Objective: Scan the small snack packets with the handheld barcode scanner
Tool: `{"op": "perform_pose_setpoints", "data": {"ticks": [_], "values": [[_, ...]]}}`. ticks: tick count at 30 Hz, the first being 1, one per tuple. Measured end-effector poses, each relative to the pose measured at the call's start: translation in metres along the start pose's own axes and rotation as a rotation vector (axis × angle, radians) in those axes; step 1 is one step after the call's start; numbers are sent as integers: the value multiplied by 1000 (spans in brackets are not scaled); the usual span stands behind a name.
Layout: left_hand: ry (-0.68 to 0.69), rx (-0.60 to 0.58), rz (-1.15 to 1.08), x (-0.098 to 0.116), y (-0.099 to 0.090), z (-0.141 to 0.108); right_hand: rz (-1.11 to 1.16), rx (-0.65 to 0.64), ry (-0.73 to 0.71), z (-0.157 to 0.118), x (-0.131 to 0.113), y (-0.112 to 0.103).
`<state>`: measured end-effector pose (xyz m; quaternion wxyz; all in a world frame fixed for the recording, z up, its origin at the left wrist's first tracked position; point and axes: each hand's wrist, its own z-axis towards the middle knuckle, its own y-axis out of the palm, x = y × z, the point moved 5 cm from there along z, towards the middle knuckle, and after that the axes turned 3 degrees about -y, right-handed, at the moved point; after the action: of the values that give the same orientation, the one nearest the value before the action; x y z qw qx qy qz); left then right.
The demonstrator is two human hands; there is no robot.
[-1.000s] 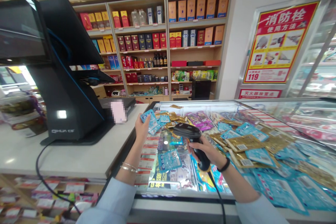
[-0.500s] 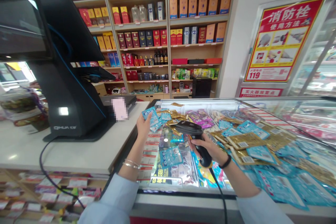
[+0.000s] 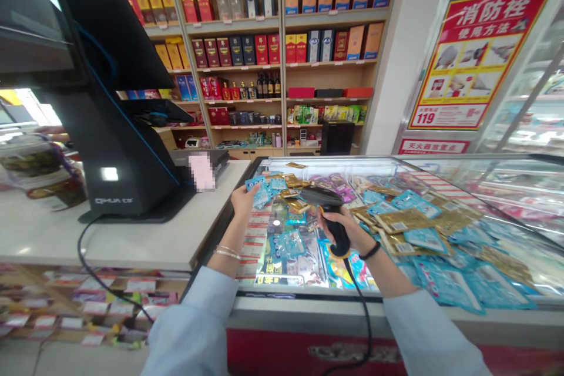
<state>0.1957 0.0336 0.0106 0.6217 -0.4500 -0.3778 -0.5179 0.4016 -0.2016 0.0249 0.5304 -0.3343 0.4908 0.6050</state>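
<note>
A blue packet (image 3: 259,189) is pinched in my left hand (image 3: 244,198), above the far left corner of the glass-topped freezer. Closed around the handle of a black barcode scanner (image 3: 337,229) is my right hand (image 3: 350,229); the scanner's head points left. Several blue and gold packets (image 3: 296,188) lie on the glass between the two hands. A lone blue packet (image 3: 288,245) rests nearer the front edge. To the right of my right hand spreads a large pile of gold packets (image 3: 405,220) and blue packets (image 3: 449,282).
A black checkout terminal (image 3: 127,153) stands on the white counter (image 3: 176,247) at the left, beside clear jars (image 3: 35,158). The scanner's cable (image 3: 368,329) hangs over the freezer's front edge. Shelves of boxes (image 3: 238,50) line the back wall.
The view has tilted down a little. My left hand has moved slightly away and the packet in it lies flatter, near the other packets. The scanner stays in my right hand.
</note>
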Motion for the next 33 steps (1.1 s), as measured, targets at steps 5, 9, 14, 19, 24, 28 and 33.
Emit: {"op": "perform_pose_setpoints", "data": {"ticks": [5,9,14,19,24,28,33], "values": [[-1,-61,108,32,16,-15,-5,61,25,-4,-14,-2],[164,-147,142,96,53,-41,-69,120,-10,-16,-39,-21],[191,-255,6,168,115,-85,-100,252,-98,-42,-96,-60],[134,-404,-183,200,174,-137,-154,464,-199,-86,-150,-117],[18,-579,-188,195,235,-188,-159,752,-201,-141,-170,-183],[37,-677,-44,186,275,-224,-116,904,-161,-176,-162,-219],[250,-802,321,177,299,-260,-73,992,-109,-197,-143,-237]]}}
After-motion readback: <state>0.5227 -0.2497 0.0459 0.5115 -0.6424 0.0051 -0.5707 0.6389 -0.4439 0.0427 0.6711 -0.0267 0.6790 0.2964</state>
